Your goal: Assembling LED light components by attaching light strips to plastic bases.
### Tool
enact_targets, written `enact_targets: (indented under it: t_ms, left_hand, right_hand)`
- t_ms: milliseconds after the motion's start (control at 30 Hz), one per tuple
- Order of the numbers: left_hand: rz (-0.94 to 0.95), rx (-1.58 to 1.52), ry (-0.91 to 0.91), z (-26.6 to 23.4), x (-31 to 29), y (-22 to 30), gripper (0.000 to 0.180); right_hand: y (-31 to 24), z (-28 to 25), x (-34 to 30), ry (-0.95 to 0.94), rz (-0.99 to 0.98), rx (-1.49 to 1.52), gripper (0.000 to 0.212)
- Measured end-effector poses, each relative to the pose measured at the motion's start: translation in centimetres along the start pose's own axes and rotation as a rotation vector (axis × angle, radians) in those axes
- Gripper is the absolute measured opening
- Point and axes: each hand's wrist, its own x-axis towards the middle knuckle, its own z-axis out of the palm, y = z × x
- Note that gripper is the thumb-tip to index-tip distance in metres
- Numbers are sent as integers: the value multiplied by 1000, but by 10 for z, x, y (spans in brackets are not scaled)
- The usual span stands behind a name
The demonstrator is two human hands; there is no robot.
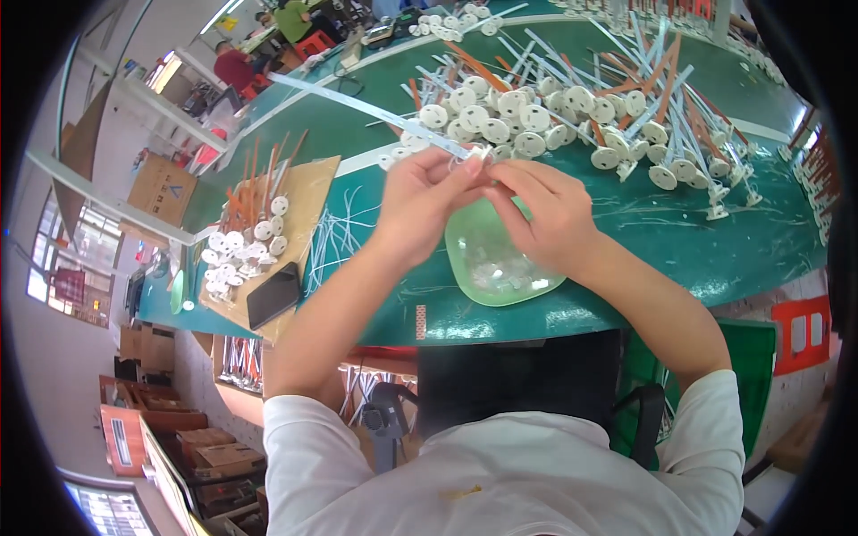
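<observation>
My left hand [413, 207] pinches the end of a long, pale blue flat strip [357, 107] that slants up and away to the left. A small white plastic piece [478, 154] shows at the strip's near end, between both hands. The fingertips of my right hand [552, 213] close on that same end; whether they hold a further small part is hidden. Just below the hands stands a light green bowl [509, 299] with small clear pieces in it. Behind them lies a large pile of white round discs [534, 117] with pale blue and orange strips.
On the left, a brown cardboard sheet [319, 179] bears a smaller pile of white discs [234, 239] and a black phone [274, 295]. Thin white wires [340, 237] lie beside it on the green table [393, 299]. Other people [231, 67] sit at the far left.
</observation>
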Motion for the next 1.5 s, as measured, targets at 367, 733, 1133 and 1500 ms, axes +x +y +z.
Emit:
enact_targets:
  t_ms: [367, 733, 1133, 1500]
  left_hand:
    - [-24, 872, 567, -295, -92, 160, 32]
    - [-75, 1815, 1014, -368, -157, 164, 38]
    - [826, 1477, 1199, 8, -211, 73, 31]
    - [1258, -75, 58, 134, -231, 21, 40]
  right_hand:
    - [37, -7, -10, -97, 58, -57, 11]
    - [33, -4, -14, -212, 230, 25, 9]
    - [41, -6, -15, -207, 194, -7, 6]
    - [49, -6, -18, -190, 242, 51, 8]
